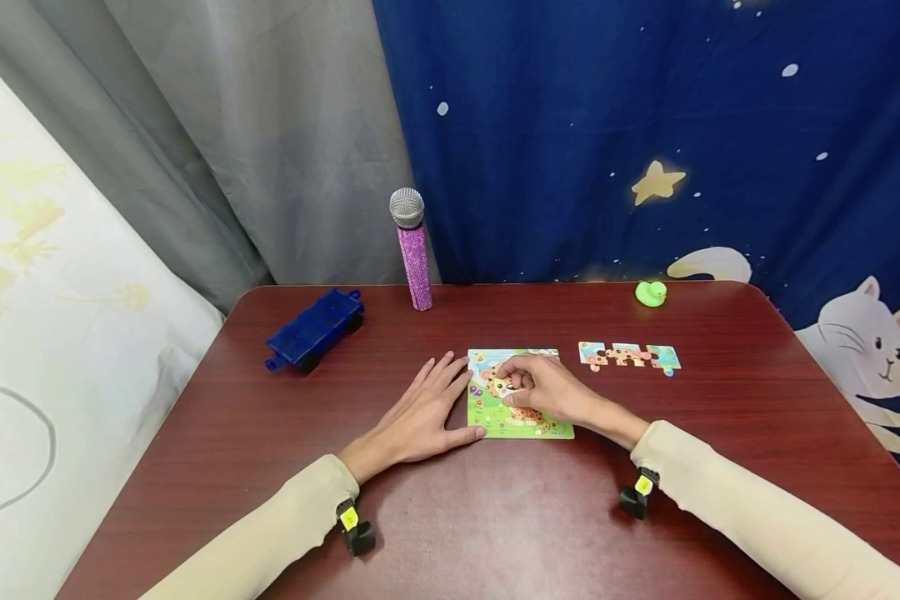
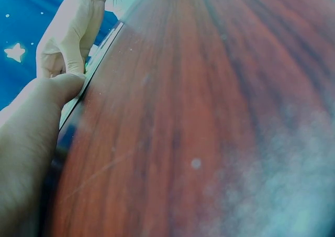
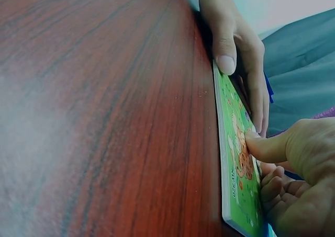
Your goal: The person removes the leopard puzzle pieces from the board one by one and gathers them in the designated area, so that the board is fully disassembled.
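A square puzzle board (image 1: 487, 423) with a spotted cartoon animal on green lies flat on the table. My left hand (image 1: 423, 412) rests at its left side, fingers spread and straight, with the thumb on its near left corner. Over the board, my right hand (image 1: 551, 390) bends its index finger and thumb around a puzzle piece (image 1: 501, 387) at the animal's face. The other right fingers are curled in. In the right wrist view, the right thumb (image 3: 269, 147) touches the picture. Right of the board lie three loose pieces in a row, among them a middle piece (image 1: 627, 355).
At the back left a blue toy wagon (image 1: 317, 327) stands on the dark red table (image 1: 450, 517). A microphone (image 1: 416, 258) with a glittery pink handle stands upright near the back edge. A green toy duck (image 1: 651, 293) sits at the back right, before the curtains.
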Tool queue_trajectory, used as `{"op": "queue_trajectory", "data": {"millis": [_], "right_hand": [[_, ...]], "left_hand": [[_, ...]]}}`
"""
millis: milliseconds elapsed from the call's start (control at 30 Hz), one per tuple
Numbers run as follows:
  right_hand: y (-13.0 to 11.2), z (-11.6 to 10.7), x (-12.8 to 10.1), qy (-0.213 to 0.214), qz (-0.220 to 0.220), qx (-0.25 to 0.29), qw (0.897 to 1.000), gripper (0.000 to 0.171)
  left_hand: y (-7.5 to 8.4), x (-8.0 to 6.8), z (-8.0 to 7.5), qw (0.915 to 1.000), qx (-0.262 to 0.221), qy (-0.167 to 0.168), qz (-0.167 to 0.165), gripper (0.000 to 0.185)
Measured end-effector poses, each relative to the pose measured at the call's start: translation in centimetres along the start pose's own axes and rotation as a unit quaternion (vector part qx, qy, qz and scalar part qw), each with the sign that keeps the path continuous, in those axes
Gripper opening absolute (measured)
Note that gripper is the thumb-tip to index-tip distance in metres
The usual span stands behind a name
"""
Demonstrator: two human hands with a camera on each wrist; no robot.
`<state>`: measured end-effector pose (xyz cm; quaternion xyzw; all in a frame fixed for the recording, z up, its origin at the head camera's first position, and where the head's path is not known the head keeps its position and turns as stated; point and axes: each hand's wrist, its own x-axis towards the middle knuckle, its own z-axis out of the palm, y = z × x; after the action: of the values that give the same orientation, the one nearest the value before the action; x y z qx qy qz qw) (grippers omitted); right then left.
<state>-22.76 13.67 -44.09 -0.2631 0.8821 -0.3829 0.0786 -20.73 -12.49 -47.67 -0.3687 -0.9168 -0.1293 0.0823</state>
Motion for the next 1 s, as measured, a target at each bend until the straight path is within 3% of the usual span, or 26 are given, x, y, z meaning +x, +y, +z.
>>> {"op": "queue_trajectory", "data": {"millis": [1000], "right_hand": [[-0.20,0.66,-0.70,0.043,-0.001,0.030,0.999,0.035]], "left_hand": [[0.14,0.00,-0.18,1.0000,-0.004,0.000,-0.002,0.093]]}}
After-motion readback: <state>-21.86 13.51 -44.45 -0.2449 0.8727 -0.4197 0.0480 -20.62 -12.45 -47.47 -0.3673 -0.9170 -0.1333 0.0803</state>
